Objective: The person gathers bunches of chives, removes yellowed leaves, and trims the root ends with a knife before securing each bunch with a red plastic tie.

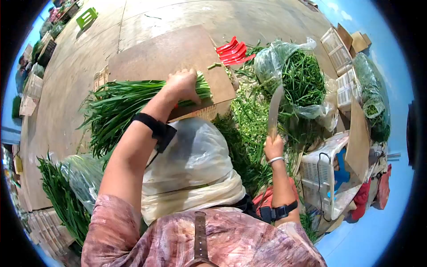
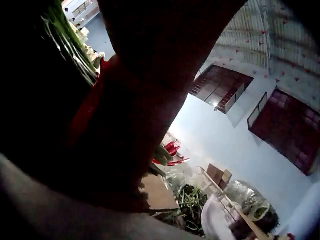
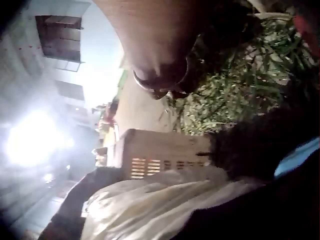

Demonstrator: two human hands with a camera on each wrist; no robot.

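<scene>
In the head view a bundle of long green leafy stalks (image 1: 129, 94) lies across the near part of a brown board (image 1: 171, 51), cut ends to the right. My left hand (image 1: 183, 85) grips the bundle near those pale ends. My right hand (image 1: 273, 148) holds a long knife (image 1: 274, 109) by its handle, blade pointing up and away, to the right of the board and apart from the bundle. In the left wrist view the hand is a dark shape beside green stalks (image 2: 75, 45). The right wrist view shows my forearm and bracelet (image 3: 145, 86); the knife is hidden there.
Red strips (image 1: 233, 52) lie at the board's right edge. Cut trimmings (image 1: 249, 115) cover the floor between board and right hand. A plastic bag of greens (image 1: 304, 78) and a white crate (image 1: 316, 178) stand right; more stalks (image 1: 66, 200) lie lower left.
</scene>
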